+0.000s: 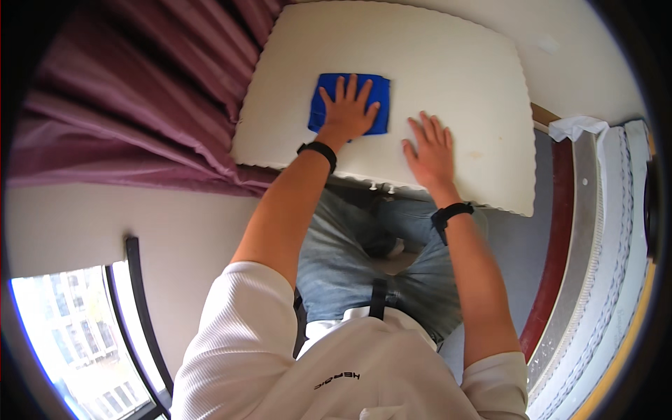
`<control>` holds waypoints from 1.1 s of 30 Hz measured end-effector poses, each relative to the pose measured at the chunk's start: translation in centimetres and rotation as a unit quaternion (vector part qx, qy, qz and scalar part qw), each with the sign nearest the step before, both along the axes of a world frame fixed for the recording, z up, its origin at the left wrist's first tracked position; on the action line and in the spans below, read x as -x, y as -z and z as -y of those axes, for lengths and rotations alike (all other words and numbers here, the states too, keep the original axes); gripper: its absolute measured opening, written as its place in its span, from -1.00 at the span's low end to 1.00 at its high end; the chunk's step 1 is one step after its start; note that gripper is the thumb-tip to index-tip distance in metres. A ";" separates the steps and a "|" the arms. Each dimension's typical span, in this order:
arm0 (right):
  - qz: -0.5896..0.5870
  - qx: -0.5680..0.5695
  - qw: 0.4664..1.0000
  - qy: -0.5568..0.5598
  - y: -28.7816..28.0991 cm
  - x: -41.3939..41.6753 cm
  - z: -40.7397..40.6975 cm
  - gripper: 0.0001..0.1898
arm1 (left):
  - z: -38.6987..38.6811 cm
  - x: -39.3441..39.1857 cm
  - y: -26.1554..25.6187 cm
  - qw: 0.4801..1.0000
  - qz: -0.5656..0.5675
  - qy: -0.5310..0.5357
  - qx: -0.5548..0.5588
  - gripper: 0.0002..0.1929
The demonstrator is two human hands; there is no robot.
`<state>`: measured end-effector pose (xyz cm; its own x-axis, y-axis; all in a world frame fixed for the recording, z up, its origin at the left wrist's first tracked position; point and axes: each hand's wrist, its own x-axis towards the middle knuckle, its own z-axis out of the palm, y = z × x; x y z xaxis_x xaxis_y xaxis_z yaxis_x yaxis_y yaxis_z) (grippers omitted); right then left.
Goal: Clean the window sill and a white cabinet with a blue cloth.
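Note:
A folded blue cloth (379, 118) lies flat on a cream table top with a scalloped edge (462, 68). My left hand (348, 107) rests palm down on the cloth, its fingers spread. To the right of the cloth, my right hand (432, 152) lies palm down on the bare table top, fingers a little apart, holding nothing. Each wrist wears a black band.
A mauve curtain (157, 105) hangs against the table's left side. Two small white fittings (382, 187) stick out at the near edge. At the right are a mattress (619, 199) and a dark red rail (555, 210). A window (79, 325) is at lower left.

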<state>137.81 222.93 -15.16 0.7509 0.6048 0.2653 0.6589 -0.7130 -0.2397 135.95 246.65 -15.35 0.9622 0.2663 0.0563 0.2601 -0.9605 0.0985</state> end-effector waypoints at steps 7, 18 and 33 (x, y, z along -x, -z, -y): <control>0.012 0.014 1.000 -0.001 0.7 -0.1 0.3 -0.48 | 2.8 10.4 1.1 0.995 0.089 0.035 -0.034 -0.31; 0.009 -0.029 1.000 0.002 0.5 0.4 0.0 -0.51 | -15.3 17.7 0.4 0.988 0.006 -0.141 -0.058 -0.31; 0.038 -0.056 0.998 -0.004 0.3 0.2 0.0 -0.54 | 5.4 6.8 0.9 0.996 0.064 0.058 -0.028 -0.27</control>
<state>137.61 222.89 -15.51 0.7214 0.5742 0.3872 0.6837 -0.6796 -0.2659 129.12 241.23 -16.28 0.9703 0.1466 0.1926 0.1354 -0.9883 0.0702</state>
